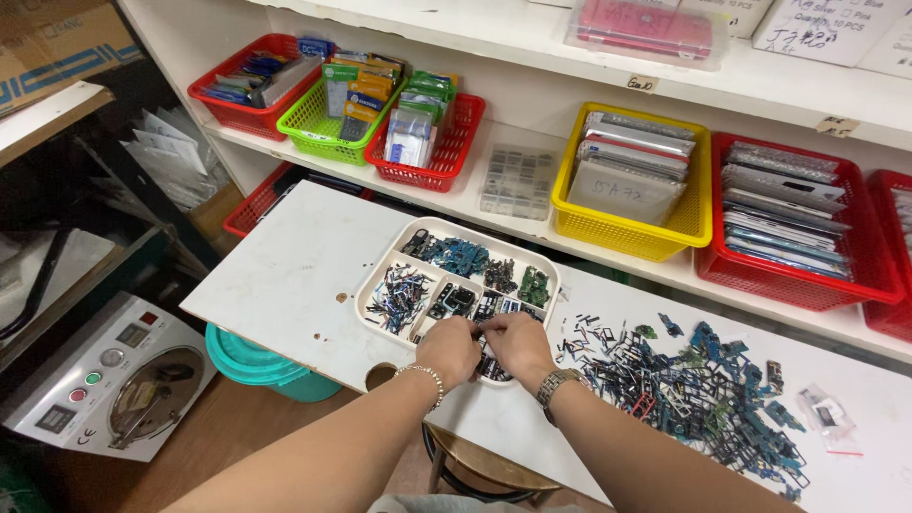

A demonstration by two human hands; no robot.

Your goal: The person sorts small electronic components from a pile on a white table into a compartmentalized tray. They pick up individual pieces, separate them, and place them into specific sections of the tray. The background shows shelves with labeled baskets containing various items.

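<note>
Low centre of frame: left hand (pixel 449 348) and right hand (pixel 514 344) pressed together, pinching small parts (pixel 483 344) (hard to make out) over divided tray (pixel 385 271), sorted by kind; loose heap (pixel 703 389) waiting right on worktop (pixel 285 275).

Can't make out what's pinched between the left hand (pixel 448 348) and right hand (pixel 514 344), fingertips bunched over the divided tray (pixel 394 249), hiding its near compartments. Parts in the pile (pixel 698 389) way too tiny to identify. Red basket (pixel 893 285) cut off at right edge.

Both forearms reach forward, left hand (pixel 448 348) and right hand (pixel 514 346) meeting, fingers curled.
</note>
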